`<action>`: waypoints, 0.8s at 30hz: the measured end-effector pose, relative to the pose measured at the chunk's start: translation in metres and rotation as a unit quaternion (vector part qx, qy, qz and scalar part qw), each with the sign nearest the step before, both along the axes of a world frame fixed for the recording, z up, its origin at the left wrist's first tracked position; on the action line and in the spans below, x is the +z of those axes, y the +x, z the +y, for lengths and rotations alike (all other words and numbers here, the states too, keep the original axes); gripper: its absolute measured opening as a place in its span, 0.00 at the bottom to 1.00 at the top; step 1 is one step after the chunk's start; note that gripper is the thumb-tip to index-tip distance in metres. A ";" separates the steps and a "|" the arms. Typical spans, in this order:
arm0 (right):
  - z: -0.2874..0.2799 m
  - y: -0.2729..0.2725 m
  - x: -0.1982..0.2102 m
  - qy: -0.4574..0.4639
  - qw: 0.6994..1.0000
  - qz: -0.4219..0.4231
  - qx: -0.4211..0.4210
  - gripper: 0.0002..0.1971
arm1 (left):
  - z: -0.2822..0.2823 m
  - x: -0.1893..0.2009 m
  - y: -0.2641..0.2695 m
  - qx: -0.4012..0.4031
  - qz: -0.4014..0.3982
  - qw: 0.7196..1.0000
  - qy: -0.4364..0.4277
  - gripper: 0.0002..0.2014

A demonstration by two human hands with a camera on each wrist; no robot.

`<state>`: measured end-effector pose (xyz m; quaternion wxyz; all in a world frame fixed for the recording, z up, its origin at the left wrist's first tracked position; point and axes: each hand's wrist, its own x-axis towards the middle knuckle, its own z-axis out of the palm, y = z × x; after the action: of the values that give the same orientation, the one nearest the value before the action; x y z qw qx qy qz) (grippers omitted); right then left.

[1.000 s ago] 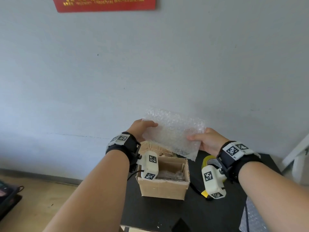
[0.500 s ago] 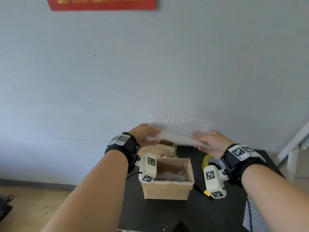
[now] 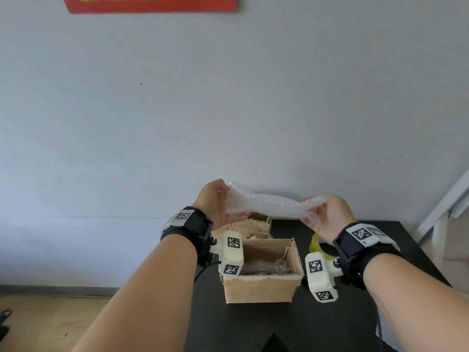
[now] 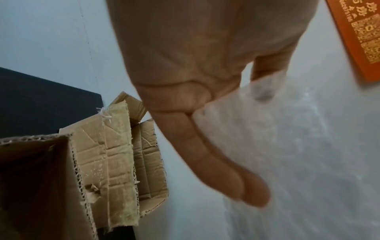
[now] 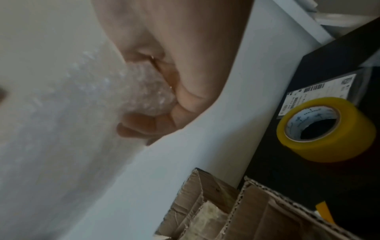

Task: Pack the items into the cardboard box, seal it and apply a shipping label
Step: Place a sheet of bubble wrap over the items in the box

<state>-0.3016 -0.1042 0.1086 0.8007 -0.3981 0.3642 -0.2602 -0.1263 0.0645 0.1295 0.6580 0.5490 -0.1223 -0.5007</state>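
A clear sheet of bubble wrap (image 3: 270, 205) is stretched between both hands above the open cardboard box (image 3: 261, 288). My left hand (image 3: 215, 201) holds its left end, thumb on top and fingers (image 4: 216, 170) underneath. My right hand (image 3: 327, 214) grips the bunched right end (image 5: 146, 95) in curled fingers. The box stands on the black table (image 3: 253, 326) with its flaps (image 4: 115, 154) open toward the wall. Something wrapped in clear plastic (image 3: 266, 266) lies at its bottom.
A yellow tape roll (image 5: 324, 129) stands right of the box, with a shipping label (image 5: 316, 94) flat behind it. More bubble wrap (image 3: 388, 334) lies at the table's right front edge. A grey wall with a red sign (image 3: 149, 3) rises just behind the table.
The bubble wrap, first held up as a flat sheet, has been folded and gathered into a narrow band. Both hands moved apart and lifted slightly, the right hand bunching its end.
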 end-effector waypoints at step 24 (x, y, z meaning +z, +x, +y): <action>0.038 0.029 -0.054 -0.613 0.441 0.499 0.424 0.11 | -0.036 -0.088 -0.032 -0.425 -0.654 0.507 0.367 0.21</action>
<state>-0.2731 -0.0659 0.0545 0.0380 -0.9511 0.2319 0.2005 -0.1581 0.0286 0.0412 -0.1613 0.7952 -0.5417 -0.2196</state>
